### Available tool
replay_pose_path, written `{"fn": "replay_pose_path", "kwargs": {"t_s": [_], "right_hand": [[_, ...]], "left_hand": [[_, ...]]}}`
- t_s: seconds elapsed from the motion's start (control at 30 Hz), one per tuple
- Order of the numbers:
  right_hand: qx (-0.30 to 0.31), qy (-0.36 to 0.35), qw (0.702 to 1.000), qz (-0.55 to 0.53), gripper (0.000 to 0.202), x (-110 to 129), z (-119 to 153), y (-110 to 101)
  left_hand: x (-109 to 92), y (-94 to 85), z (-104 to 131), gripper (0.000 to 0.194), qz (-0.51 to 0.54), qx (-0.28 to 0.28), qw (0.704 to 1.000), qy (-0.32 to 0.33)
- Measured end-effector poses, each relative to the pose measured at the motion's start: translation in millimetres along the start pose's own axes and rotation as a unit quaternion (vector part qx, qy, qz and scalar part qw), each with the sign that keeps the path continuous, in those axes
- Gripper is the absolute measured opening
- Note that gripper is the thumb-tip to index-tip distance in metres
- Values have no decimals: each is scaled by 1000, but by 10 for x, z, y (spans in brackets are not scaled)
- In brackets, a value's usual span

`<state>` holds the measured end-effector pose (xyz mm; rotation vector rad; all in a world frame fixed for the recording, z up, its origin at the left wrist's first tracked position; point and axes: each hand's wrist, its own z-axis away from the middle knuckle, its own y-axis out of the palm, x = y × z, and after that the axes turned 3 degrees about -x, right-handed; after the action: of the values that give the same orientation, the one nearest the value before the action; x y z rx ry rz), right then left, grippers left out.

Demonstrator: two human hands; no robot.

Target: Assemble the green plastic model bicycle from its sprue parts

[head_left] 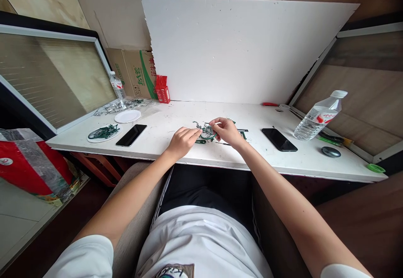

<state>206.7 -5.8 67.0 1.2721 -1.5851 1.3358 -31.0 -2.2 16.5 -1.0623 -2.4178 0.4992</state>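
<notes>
Between my two hands, just above the table's near side, is a small green model bicycle [207, 133] with a thin-spoked wheel facing me. My left hand [184, 141] pinches the wheel's left edge, its thumb and forefinger pressed together. From the right, my right hand [227, 131] grips the upper right of the model with bent fingers, covering that part. Small dark green pieces [243, 134] lie on the table just right of my right hand. Another green piece [200, 141] rests below the model.
On the white table [170, 118], a plate of green parts [103, 132], a white plate [127, 116] and a phone [131, 135] lie left. Another phone [279, 139], a water bottle [321, 116] and a black disc [331, 151] are right. A white board [248, 51] leans behind.
</notes>
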Motion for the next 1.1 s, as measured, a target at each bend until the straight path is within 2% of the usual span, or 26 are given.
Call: {"fn": "replay_pose_path", "kwargs": {"t_s": [0.4,0.67,0.83,1.1], "right_hand": [[20,40,999,-30,32,-28,-12,-15],[42,59,997,-42,37,-90,-52,-63],[60,57,995,-49,41,-168,-88,-87],[53,58,996,-41,39,-157,-83,-80]], "left_hand": [[-13,-26,9,33,30,8,1000,-6],[-25,-15,-16,29,35,-21,999,-19],[-26,-28,-25,27,47,-26,998,-25],[-19,-16,-16,27,58,-13,998,-25]]}}
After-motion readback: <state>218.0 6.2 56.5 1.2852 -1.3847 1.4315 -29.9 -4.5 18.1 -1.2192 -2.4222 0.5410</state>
